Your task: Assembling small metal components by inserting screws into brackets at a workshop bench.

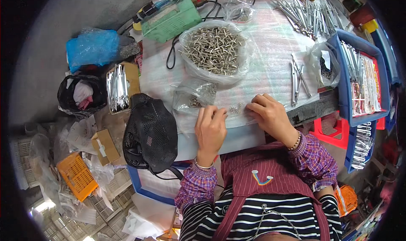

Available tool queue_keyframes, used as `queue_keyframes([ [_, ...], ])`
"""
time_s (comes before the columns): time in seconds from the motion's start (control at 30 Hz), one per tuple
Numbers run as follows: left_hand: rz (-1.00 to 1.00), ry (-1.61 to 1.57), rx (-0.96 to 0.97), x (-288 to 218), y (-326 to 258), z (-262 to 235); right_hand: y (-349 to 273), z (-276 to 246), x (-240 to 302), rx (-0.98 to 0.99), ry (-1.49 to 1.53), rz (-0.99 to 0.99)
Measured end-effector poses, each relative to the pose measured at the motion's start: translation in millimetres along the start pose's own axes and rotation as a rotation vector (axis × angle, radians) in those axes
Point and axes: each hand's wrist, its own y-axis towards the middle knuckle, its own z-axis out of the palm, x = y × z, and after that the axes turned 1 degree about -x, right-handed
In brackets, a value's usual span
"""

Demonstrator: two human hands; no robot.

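Observation:
My left hand (210, 127) rests at the near edge of the worktable, its fingers curled together beside a small clear plastic bag (196, 94) of little metal parts. Across from it, my right hand (270, 115) is bent inward with thumb and fingertips pressed together. Whatever either hand pinches is too small or too covered to name. Between the hands lies a little heap of tiny silvery pieces (235, 108) on the white sheet. Beyond them sits a large clear bag (213, 51) with its mouth open, full of short metal pins or screws.
Slim metal rods (296, 80) lie right of the hands, with a bigger pile (313, 17) behind. Blue trays (344, 76) of rods stand at the right edge. A black mesh bag (150, 133) sits left; a green basket (171, 19) and cables are at the back.

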Motion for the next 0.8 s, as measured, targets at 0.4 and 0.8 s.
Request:
queue_keyframes([
  [0.4, -0.018, 0.029, -0.007, 17.3, -5.7, -10.9, 3.6, -3.0, 0.0, 0.066, -0.001, -0.018],
  [0.8, 0.059, -0.049, 0.005, 1.6, 9.5, 9.1, 5.1, -0.9, 7.6, -0.009, 0.060, -0.024],
])
